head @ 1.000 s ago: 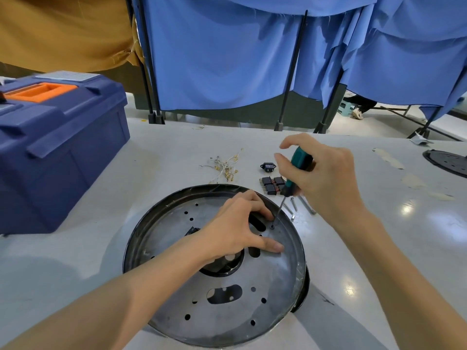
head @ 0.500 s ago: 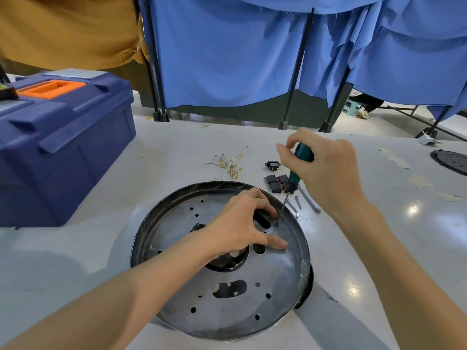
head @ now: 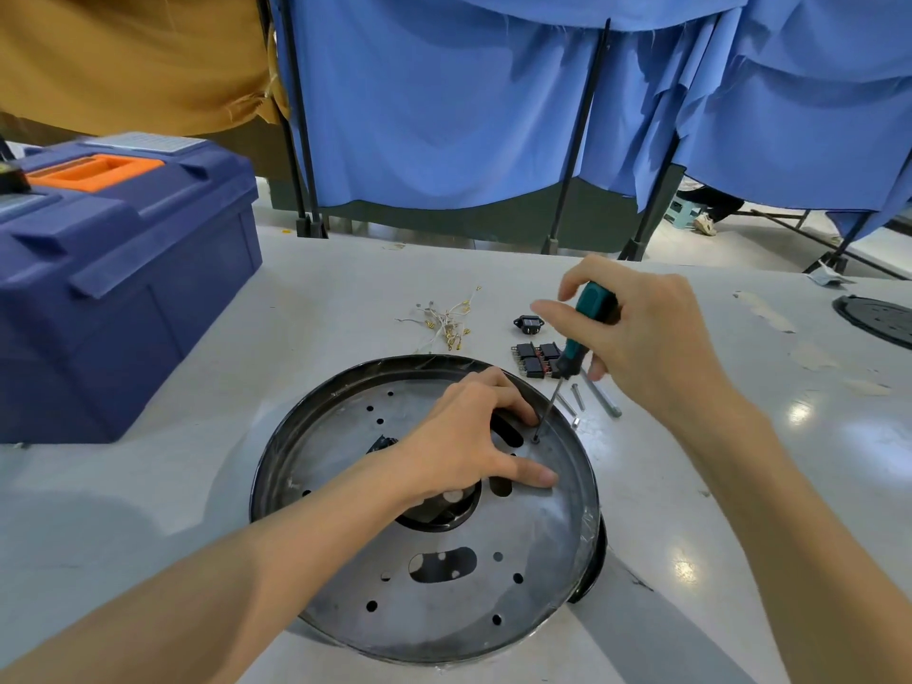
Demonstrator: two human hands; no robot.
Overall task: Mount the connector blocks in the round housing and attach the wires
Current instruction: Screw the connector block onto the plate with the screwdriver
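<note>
The round metal housing lies flat on the table in front of me, its plate full of holes and slots. My left hand rests on the plate, thumb flat, fingers curled into a slot beside a screw. My right hand grips a teal-handled screwdriver, whose tip stands on that screw near the far right rim. Black connector blocks lie just beyond the rim, with one small black socket further back. A bundle of thin wires with brass terminals lies behind the housing.
A blue toolbox with an orange handle stands at the left. Loose long screws lie right of the housing. A second dark round plate sits at the far right edge. Blue curtains on black stands hang behind the table.
My right hand has shifted its fingers on the screwdriver handle, as in turning it. The tip stays on the same screw and my left hand keeps its place.
</note>
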